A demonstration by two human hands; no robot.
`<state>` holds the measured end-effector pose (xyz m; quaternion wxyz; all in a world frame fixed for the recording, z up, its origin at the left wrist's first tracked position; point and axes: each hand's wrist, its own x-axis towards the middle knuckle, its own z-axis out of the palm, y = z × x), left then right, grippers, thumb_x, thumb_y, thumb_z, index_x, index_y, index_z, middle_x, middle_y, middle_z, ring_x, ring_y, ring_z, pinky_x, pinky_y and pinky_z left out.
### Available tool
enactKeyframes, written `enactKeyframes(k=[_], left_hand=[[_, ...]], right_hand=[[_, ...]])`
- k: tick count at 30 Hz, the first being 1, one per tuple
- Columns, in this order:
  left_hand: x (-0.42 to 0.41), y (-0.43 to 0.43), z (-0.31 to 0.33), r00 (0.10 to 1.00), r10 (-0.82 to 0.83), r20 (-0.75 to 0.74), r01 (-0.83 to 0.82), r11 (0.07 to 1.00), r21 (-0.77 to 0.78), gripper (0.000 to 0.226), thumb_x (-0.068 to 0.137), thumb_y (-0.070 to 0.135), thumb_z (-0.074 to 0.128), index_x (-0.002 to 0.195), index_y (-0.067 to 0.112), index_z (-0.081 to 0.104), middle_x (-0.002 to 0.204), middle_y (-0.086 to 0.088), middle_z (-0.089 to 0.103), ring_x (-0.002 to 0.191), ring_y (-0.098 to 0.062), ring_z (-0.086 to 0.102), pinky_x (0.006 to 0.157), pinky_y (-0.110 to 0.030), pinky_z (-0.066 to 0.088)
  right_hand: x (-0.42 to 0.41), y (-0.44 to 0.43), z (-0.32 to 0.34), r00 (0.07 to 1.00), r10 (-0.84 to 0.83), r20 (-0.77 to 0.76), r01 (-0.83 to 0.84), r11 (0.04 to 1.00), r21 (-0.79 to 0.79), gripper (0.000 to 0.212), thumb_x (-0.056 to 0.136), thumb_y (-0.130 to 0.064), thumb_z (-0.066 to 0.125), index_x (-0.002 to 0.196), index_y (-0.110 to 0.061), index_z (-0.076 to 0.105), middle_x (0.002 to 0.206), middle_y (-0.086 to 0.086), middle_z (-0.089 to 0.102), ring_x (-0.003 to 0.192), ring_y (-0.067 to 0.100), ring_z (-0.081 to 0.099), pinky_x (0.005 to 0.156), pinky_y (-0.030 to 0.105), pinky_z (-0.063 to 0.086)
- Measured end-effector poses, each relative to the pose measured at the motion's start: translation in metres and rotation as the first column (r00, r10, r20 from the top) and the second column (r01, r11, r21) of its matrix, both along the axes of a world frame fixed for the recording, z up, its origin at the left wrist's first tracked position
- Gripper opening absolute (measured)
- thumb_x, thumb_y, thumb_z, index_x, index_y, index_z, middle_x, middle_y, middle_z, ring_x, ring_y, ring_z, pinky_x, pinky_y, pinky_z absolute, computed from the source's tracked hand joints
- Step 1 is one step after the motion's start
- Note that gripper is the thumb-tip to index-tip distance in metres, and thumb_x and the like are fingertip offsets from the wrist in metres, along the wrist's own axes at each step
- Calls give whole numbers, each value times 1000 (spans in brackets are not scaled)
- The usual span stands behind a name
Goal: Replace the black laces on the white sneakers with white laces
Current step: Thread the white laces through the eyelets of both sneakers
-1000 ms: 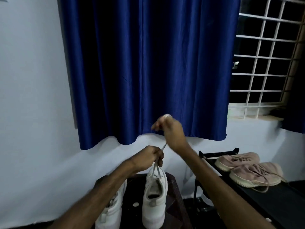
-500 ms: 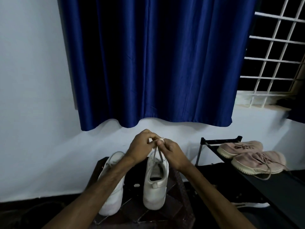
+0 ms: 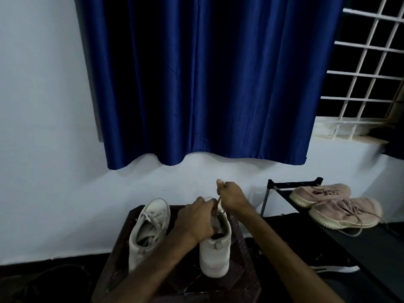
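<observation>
A second ago, right grip [image 3: 232, 199] hauled high with the white lace [image 3: 218, 201] drawn taut. Half a second ago, back down against the left grip [image 3: 196, 217]. Now lifted a little again, thumb and fingers pinched on the lace just above the right sneaker [image 3: 215, 256]. Left grip curled over the tongue, fingers closed on the lace where it leaves the top eyelets. Reads as one pull-through finished and the slack being taken up, probably near the top of this shoe.

Right sneaker upright toward the right edge of the worktop [image 3: 119, 246], heel to the camera. Left sneaker [image 3: 148, 228] beside it toward the left edge, apparently already threaded with pale laces. No black lace plainly seen.

Right of the worktop and apart from it, a black shoe rack [image 3: 371, 248] carrying a pair of pink sneakers [image 3: 341, 213]. Behind, a blue curtain [image 3: 196, 84] and a window grille [image 3: 367, 73].

Nothing lying between grips and eyelets. Threading point hidden behind the left grip, lace blurred in the dim light.
</observation>
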<state>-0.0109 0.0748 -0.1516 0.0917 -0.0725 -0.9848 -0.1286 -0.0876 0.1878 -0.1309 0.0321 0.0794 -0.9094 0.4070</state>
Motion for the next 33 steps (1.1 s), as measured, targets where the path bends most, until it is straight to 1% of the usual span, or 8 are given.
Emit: enactKeyframes(k=[6, 8, 10, 14, 19, 23, 28, 33], left_hand=[[-8, 24, -2, 989, 139, -52, -144, 981, -127, 51, 80, 32, 73, 118, 9, 47, 111, -9, 57, 98, -27, 67, 75, -33, 50], [-2, 27, 6, 986, 135, -97, -147, 979, -139, 54, 55, 40, 89, 93, 13, 62, 82, -4, 65, 67, -15, 69, 55, -22, 49], [3, 27, 6, 987, 133, -85, -139, 988, -66, 44, 73, 33, 80, 104, 11, 57, 91, -6, 67, 79, -19, 70, 61, -24, 49], [-2, 6, -2, 985, 147, -95, -107, 936, 335, 38, 87, 33, 63, 109, 14, 39, 101, -7, 67, 85, -23, 64, 63, -26, 40], [-8, -9, 7, 996, 77, 37, -85, 894, 439, 45, 73, 35, 75, 104, 20, 45, 98, -7, 68, 84, -23, 64, 65, -30, 47], [-13, -11, 2, 996, 76, 56, -91, 923, 375, 38, 76, 27, 69, 102, 23, 43, 100, -5, 65, 85, -21, 59, 69, -28, 44], [-16, -10, -2, 992, 96, 82, -122, 898, 423, 38, 70, 31, 72, 97, 26, 47, 95, -5, 66, 85, -22, 62, 67, -27, 44], [-17, -11, 0, 996, 74, 47, -87, 904, 418, 38, 72, 23, 72, 100, 20, 47, 95, -7, 65, 78, -23, 59, 62, -28, 43]], right_hand=[[17, -2, 27, 949, 231, -213, -5, 688, 725, 28, 98, -14, 35, 107, -4, 59, 108, 16, 64, 105, 33, 55, 96, 41, 35], [21, 5, 37, 976, 217, -28, -163, 805, 570, 27, 99, -14, 34, 91, -2, 58, 99, 19, 60, 93, 31, 56, 82, 36, 40], [27, 9, 48, 951, 220, 217, -254, 956, 145, 32, 99, -16, 37, 73, -8, 52, 79, 12, 55, 71, 20, 52, 64, 28, 42], [43, 13, 46, 802, 389, 453, -296, 918, -265, 27, 99, -11, 43, 79, -3, 58, 70, 10, 57, 60, 15, 54, 59, 24, 53], [49, 20, 33, 752, 383, 536, -461, 887, 13, 24, 98, -8, 43, 90, 3, 62, 91, 21, 62, 69, 19, 60, 79, 31, 55], [52, 5, 36, 745, 359, 562, -615, 695, 372, 28, 97, -2, 44, 113, 14, 61, 114, 28, 64, 78, 20, 57, 59, 13, 43], [57, 7, 40, 677, 523, 518, -626, 37, 779, 32, 103, -17, 38, 115, 4, 59, 110, 21, 57, 92, 21, 45, 62, 26, 28], [52, 9, 54, 720, 581, 381, -479, 18, 877, 12, 94, -9, 54, 84, -14, 54, 81, 5, 55, 64, 21, 47, 53, 29, 31]])
